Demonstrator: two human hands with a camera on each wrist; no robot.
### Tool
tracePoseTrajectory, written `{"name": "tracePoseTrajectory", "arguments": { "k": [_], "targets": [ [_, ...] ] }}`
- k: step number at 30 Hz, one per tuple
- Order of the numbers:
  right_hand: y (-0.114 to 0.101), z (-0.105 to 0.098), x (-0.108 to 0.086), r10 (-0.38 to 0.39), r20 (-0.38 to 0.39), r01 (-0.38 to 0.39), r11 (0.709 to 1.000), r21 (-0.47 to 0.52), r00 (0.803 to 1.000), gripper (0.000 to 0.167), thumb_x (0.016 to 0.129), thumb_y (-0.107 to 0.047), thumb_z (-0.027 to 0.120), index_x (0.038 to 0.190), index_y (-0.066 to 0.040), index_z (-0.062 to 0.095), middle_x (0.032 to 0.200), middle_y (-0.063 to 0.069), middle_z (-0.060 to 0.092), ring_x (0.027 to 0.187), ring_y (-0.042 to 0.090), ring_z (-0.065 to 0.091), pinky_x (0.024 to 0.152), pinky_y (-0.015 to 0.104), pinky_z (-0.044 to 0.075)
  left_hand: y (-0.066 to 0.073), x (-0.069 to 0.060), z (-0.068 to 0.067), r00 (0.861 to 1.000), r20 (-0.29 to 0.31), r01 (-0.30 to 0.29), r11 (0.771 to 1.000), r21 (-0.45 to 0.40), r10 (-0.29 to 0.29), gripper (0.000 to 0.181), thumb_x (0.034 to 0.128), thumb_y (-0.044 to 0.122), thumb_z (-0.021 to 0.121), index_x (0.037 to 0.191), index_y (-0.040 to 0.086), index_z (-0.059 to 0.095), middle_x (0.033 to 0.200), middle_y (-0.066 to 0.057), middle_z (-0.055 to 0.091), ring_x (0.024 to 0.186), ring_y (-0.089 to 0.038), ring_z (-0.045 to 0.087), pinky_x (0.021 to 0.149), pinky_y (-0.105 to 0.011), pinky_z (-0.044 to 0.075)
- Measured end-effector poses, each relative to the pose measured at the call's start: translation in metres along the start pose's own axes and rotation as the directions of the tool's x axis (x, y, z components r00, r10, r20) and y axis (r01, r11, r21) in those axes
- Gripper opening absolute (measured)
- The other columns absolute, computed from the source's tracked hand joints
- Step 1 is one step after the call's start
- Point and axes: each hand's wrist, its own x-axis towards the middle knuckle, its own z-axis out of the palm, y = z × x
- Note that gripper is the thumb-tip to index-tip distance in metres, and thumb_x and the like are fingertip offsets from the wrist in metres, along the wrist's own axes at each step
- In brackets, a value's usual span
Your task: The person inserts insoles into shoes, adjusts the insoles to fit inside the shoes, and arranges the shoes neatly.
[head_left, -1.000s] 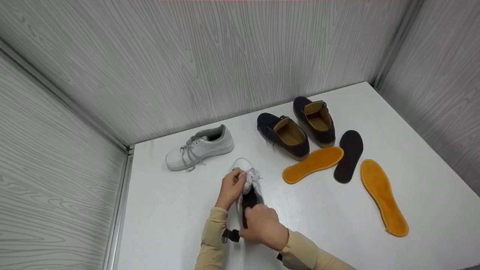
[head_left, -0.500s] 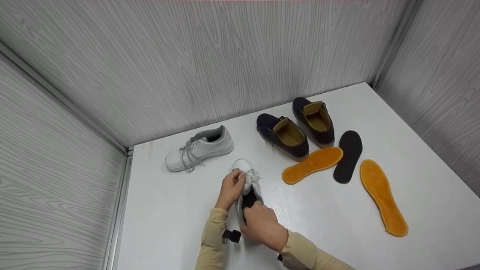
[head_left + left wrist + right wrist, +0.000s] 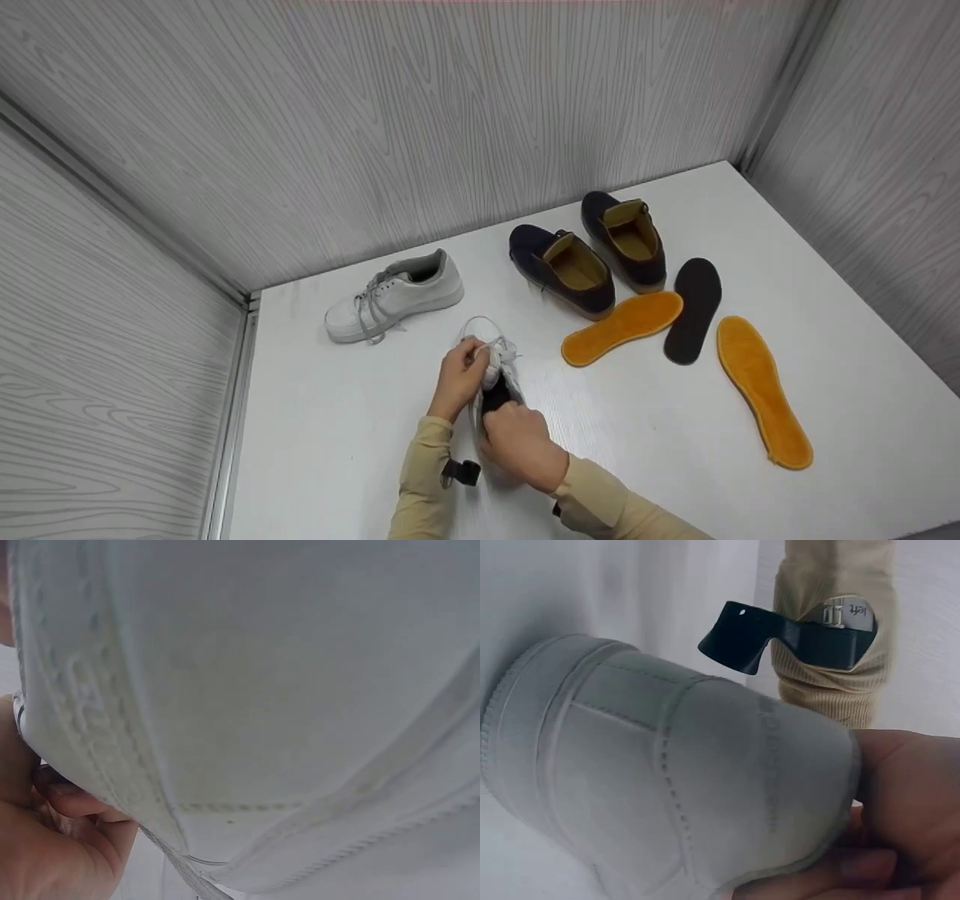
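Observation:
A white sneaker [image 3: 481, 328] lies toe-away on the table in the head view, with a black insole [image 3: 496, 394] showing in its opening. At the tongue and laces, my left hand [image 3: 457, 379] pinches the sneaker. My right hand [image 3: 523, 444] is at the heel opening, fingers curled down onto the insole; their tips are hidden inside. The sneaker's pale side [image 3: 285, 690] fills most of the left wrist view. In the right wrist view the heel [image 3: 720, 772] stands close to the camera, with my right fingers [image 3: 817, 877] over its collar.
Another white sneaker [image 3: 405, 298] lies back left. Two dark shoes [image 3: 600, 289] with tan linings stand at the back. Beside them are an orange insole [image 3: 622, 328], overlapping a dark insole [image 3: 693, 311], and another orange insole [image 3: 765, 394]. Grey wood-grain walls [image 3: 420, 120] enclose the table.
My right hand has moved slightly forward into the sneaker, and less of the black insole shows. The left hand keeps its place at the tongue. The camera has shifted a little.

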Motion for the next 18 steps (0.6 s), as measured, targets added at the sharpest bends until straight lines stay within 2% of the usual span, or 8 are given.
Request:
{"name": "tracePoseTrajectory", "arguments": {
  "k": [6,11,18],
  "targets": [
    [0.006,0.009,0.008,-0.004,-0.004,0.004,1.0,0.003,1.0,0.025,0.085,-0.016,0.069,0.062,-0.008,0.062,0.059,0.007,0.059,0.054,0.025,0.061,0.044,0.042,0.048,0.001,0.0,0.0,1.0,0.007,0.031,0.999,-0.012,-0.031,0.014,0.0972,0.011,0.055,0.087,0.007,0.065,0.067,0.005,0.046,0.06,-0.01,0.043,0.059,-0.026,0.037],
    [0.011,0.013,0.01,-0.01,-0.004,0.01,1.0,0.006,1.0,0.03,0.083,-0.02,0.072,0.057,-0.012,0.06,0.055,0.004,0.057,0.054,0.024,0.06,0.044,0.042,0.048,0.002,-0.001,0.001,0.999,-0.001,0.038,0.999,-0.007,-0.038,0.015,0.0972,0.011,0.056,0.083,0.008,0.061,0.068,0.004,0.044,0.061,-0.011,0.043,0.06,-0.027,0.037],
    [0.014,0.01,0.011,-0.048,-0.008,0.048,0.997,-0.055,0.999,0.03,0.082,-0.026,0.074,0.06,-0.008,0.063,0.057,0.007,0.059,0.055,0.027,0.062,0.044,0.041,0.049,0.007,0.0,0.003,0.999,-0.033,0.042,0.999,0.026,-0.041,0.016,0.0957,0.011,0.056,0.081,0.008,0.061,0.068,0.004,0.043,0.062,-0.012,0.042,0.061,-0.027,0.036]
  ]
}}
